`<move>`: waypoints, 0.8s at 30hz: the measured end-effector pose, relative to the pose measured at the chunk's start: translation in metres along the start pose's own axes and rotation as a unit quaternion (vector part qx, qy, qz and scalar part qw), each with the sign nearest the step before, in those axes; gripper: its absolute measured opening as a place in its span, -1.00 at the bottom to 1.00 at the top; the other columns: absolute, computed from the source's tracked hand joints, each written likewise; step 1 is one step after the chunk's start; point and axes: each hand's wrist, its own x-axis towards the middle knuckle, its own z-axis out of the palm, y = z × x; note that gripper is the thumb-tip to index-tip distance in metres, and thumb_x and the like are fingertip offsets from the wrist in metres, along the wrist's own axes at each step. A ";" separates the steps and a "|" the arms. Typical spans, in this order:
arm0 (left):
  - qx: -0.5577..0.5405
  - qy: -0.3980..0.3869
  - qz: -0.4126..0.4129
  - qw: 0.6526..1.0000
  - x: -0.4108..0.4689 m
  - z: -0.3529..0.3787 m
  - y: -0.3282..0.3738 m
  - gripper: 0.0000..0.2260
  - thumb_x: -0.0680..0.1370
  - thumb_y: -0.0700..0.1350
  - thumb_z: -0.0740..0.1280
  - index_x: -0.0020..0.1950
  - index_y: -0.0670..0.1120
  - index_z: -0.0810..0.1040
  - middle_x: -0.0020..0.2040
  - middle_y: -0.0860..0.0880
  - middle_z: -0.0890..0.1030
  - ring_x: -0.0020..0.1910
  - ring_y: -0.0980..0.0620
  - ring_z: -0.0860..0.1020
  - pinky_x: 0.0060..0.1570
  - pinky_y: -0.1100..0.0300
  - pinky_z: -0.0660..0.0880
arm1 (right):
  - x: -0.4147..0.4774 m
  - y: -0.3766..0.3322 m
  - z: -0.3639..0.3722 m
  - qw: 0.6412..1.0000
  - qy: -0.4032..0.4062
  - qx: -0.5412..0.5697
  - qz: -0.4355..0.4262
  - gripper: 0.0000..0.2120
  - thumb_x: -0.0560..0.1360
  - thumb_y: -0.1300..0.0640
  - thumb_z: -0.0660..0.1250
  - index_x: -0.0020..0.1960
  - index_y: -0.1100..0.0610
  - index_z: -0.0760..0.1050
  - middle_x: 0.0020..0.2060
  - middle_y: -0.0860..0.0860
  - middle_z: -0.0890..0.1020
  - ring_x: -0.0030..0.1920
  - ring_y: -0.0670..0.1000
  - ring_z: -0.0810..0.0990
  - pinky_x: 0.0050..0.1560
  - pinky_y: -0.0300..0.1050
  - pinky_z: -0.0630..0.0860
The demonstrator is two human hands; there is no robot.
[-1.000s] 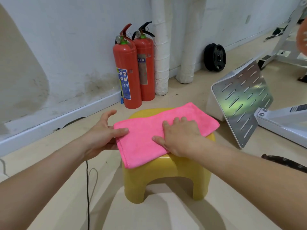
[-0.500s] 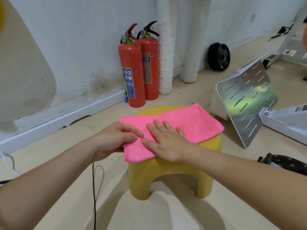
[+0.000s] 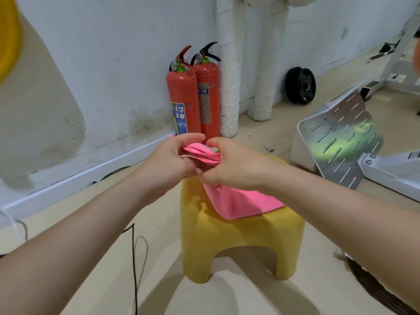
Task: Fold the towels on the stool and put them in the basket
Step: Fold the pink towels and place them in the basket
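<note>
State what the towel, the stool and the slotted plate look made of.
The towel: soft pink cloth, probably microfibre; matte, drapes limply. The stool: yellow moulded plastic, likely; smooth, slightly glossy. The slotted plate: metal, seemingly brushed steel or aluminium; streaky reflections.

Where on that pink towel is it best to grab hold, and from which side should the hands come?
Probably the raised end, where the folded layers show stacked edges. The left hand and right hand pinch the pink towel there, coming from above on either side. Its other end lies limp on the yellow stool, so it offers no firm edge.
</note>
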 end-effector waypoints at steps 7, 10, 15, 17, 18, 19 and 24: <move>0.436 0.032 0.127 0.890 0.008 -0.005 0.002 -0.87 0.39 -0.14 0.34 -0.13 0.03 0.63 -0.23 0.04 0.62 -0.25 0.15 0.52 -0.23 0.18 0.46 | -0.004 0.012 -0.013 0.993 -0.073 0.074 0.062 -0.84 0.53 0.15 0.28 -0.09 0.23 0.59 -0.31 0.07 0.60 -0.32 -0.01 0.56 -0.28 -0.12 0.51; 0.541 0.025 0.127 0.831 0.008 -0.005 0.000 -0.79 0.30 0.02 0.20 -0.19 0.04 0.59 -0.21 0.02 0.46 -0.22 0.06 0.44 -0.24 0.11 0.44 | -0.010 0.022 0.002 0.958 -0.133 0.217 0.133 -0.89 0.56 0.15 0.26 -0.10 0.15 0.52 -0.30 0.08 0.57 -0.29 0.00 0.57 -0.21 -0.14 0.51; 0.522 0.032 0.155 0.838 0.016 0.014 -0.010 -0.76 0.35 -0.03 0.19 -0.03 0.09 0.52 -0.13 0.04 0.44 -0.12 -0.01 0.48 -0.12 0.07 0.47 | -0.018 0.029 0.016 0.971 -0.080 0.192 0.117 -0.96 0.49 0.18 0.33 -0.13 0.11 0.48 -0.32 0.02 0.53 -0.36 -0.11 0.49 -0.38 -0.35 0.41; 0.434 0.069 0.181 0.880 0.019 0.025 -0.011 -0.71 0.42 -0.12 0.27 0.12 0.09 0.44 -0.11 0.11 0.43 -0.17 0.11 0.44 -0.13 0.11 0.41 | -0.016 0.033 0.011 0.974 -0.024 0.193 0.113 -0.90 0.50 0.18 0.32 -0.21 0.10 0.48 -0.40 -0.03 0.53 -0.40 -0.12 0.46 -0.40 -0.33 0.40; 0.390 0.096 0.197 0.894 0.018 0.031 -0.011 -0.67 0.42 -0.13 0.30 0.16 0.08 0.41 -0.11 0.14 0.40 -0.19 0.17 0.41 -0.16 0.16 0.35 | -0.014 0.038 0.009 0.967 -0.007 0.217 0.134 -0.85 0.51 0.16 0.31 -0.25 0.09 0.47 -0.46 -0.04 0.53 -0.41 -0.10 0.47 -0.35 -0.28 0.42; 0.363 0.117 0.215 0.899 0.014 0.039 -0.011 -0.65 0.42 -0.11 0.32 0.18 0.06 0.40 -0.11 0.14 0.38 -0.19 0.18 0.38 -0.16 0.21 0.31 | -0.012 0.044 0.006 0.951 0.003 0.259 0.166 -0.81 0.51 0.15 0.30 -0.28 0.09 0.46 -0.51 -0.05 0.53 -0.42 -0.07 0.48 -0.30 -0.21 0.45; 0.464 0.080 0.283 0.835 -0.018 0.077 -0.034 -0.38 0.34 -0.02 0.33 0.39 -0.08 0.30 0.11 -0.04 0.43 0.05 -0.07 0.42 0.03 0.01 0.45 | -0.013 0.067 -0.008 0.837 -0.040 0.486 0.248 -0.82 0.55 0.11 0.26 0.07 0.19 0.52 -0.21 0.13 0.63 -0.20 0.09 0.65 -0.15 0.01 0.65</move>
